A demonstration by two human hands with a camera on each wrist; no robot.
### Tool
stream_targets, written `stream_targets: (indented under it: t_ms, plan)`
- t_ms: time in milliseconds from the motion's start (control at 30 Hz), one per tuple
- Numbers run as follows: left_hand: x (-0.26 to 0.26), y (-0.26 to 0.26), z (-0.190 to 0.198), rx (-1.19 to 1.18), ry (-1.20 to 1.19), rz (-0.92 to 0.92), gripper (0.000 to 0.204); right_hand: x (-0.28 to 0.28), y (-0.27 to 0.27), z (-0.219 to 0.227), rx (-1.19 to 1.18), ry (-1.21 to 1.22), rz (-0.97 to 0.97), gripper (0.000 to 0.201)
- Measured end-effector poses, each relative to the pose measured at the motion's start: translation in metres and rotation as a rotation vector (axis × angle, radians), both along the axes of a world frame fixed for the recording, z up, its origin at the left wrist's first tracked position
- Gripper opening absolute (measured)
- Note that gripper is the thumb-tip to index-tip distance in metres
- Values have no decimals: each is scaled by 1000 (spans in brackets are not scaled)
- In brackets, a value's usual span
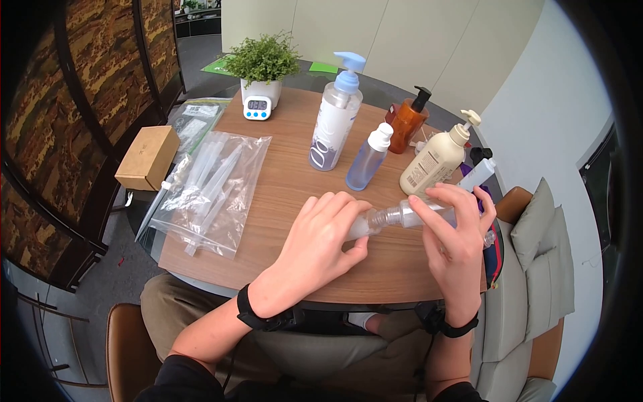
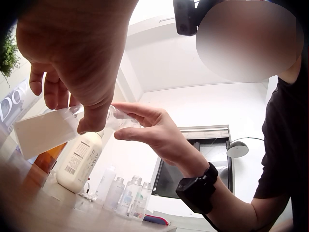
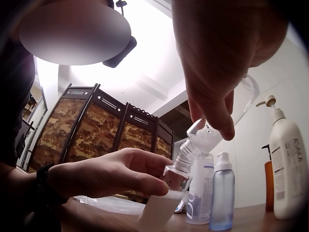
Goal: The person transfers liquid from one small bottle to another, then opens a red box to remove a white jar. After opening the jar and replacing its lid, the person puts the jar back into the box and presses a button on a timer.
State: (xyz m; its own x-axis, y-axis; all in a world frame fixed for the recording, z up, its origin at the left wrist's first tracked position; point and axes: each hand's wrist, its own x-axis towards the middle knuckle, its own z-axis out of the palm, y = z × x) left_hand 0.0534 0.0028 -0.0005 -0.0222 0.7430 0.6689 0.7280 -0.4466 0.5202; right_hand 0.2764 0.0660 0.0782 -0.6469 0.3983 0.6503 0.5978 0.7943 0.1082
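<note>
My left hand (image 1: 318,234) grips a small clear bottle (image 3: 159,210) with milky liquid inside, tilted over the table. Opposite it, my right hand (image 1: 455,234) pinches a second clear bottle (image 3: 205,140), which slants down so its threaded neck meets the mouth of the first. Droplets cling inside this upper bottle. Just behind the hands stand a blue foam-pump bottle (image 1: 366,164) and a cream pump bottle (image 1: 429,164). Part of each held bottle is hidden by fingers.
A large clear pump bottle (image 1: 335,127), an amber pump bottle (image 1: 406,125) and a potted plant (image 1: 262,60) with a timer (image 1: 257,107) stand farther back. Left lie a zip bag of plastic tubes (image 1: 207,181) and a cardboard box (image 1: 149,157). Several small bottles (image 2: 130,193) stand at the right.
</note>
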Motion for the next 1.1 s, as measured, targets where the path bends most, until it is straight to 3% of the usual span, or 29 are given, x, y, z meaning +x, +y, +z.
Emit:
stream_targets:
  t_ms: [667,867,1000,1100]
  plan:
    - [1,4,2,5,-76,16,45,-1,17,-16,-339,194,113,44]
    - [2,1,8,-31,-126,12,45,-4,30,-40,-726,436,280,47]
    - [0,2,7,-39,-121,-1,44,-6,36,-52,-871,500,191,49]
    - [-1,1,8,-68,-153,8,42,-10,42,-68,-1043,648,252,49]
